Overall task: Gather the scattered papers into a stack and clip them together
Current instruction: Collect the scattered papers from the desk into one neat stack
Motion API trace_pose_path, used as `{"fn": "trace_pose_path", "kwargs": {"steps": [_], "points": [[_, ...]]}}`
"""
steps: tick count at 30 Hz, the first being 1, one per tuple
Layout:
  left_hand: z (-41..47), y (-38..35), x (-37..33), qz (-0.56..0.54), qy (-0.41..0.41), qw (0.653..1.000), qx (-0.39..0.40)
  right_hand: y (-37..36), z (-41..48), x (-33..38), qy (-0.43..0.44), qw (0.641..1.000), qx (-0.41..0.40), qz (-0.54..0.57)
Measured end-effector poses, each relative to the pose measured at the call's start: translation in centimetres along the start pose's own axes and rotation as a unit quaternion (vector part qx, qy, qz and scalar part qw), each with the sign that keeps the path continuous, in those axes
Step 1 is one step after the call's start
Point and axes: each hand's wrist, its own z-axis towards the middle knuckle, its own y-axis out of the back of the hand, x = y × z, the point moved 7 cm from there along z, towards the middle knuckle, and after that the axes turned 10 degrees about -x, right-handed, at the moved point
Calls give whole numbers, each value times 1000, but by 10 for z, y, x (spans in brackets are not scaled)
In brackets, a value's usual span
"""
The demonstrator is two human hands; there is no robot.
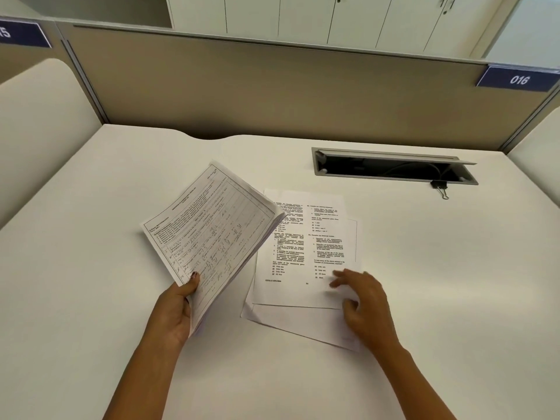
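White desk (91,298) before a beige partition (272,86) bears loose papers (306,253).

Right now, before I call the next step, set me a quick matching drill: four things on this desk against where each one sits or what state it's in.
Things:
1. bundle of papers
2. loose sheets
3. binder clip
4. cable tray lid

States:
A. propped open
B. flat on the desk under the right hand
C. unused, at the tray's near edge
D. lifted in the left hand

Pairs: 1-D, 2-B, 3-C, 4-A
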Motion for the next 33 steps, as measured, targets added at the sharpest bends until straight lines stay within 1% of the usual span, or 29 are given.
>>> {"fn": "trace_pose_path", "kwargs": {"steps": [1, 2, 3, 4, 5, 6, 7, 11, 14, 16, 18, 20, 21, 23, 27, 28, 31, 33], "points": [[0, 0, 1, 1, -1, 1000, -1, 5, 3, -3, -52, 997, -50, -29], [0, -1, 1, 0, -3, 1000, 0, 10, 4, -9, -125, 985, -89, -79], [-1, -2, 2, -1, -6, 1000, 1, 10, 5, -16, -213, 963, -96, -131], [-2, -3, 2, -2, -8, 1000, 1, 9, 5, -23, -297, 934, -72, -187], [-4, -4, 3, -1, -10, 1000, 0, 8, 5, -26, -352, 906, -36, -231], [-5, -4, 3, -1, -12, 1000, -1, 9, 6, -26, -378, 889, -11, -260], [-6, -5, 3, 0, -12, 1000, -2, 8, 9, -26, -389, 881, 3, -270], [-9, -4, 2, 5, -12, 1000, -10, -1, 20, -31, -411, 873, 56, -258], [-11, -2, 2, 3, -12, 1000, -15, -6, 26, -35, -429, 869, 100, -225], [-12, -2, 1, -1, -15, 1000, -16, -9, 28, -33, -445, 867, 107, -196], [-13, -1, 0, -3, -17, 1000, -13, -10, 29, -26, -453, 864, 85, -205], [-15, -2, -1, 1, -20, 1000, -13, -9, 32, -16, -442, 864, 53, -235], [-14, -1, 0, 3, -21, 1000, -12, -10, 33, -12, -437, 863, 50, -248], [-14, 1, 1, 10, -26, 1000, -13, -15, 34, -7, -429, 861, 70, -264], [-13, 4, -1, 15, -22, 1000, -17, -21, 39, 2, -381, 868, 114, -299], [-13, 5, -2, 14, -21, 999, -20, -22, 40, 0, -391, 868, 118, -282], [-12, 8, -1, 14, -27, 999, -28, -23, 42, -10, -455, 853, 139, -214], [-12, 8, -1, 13, -31, 999, -26, -26, 42, -12, -455, 853, 165, -193]]}}
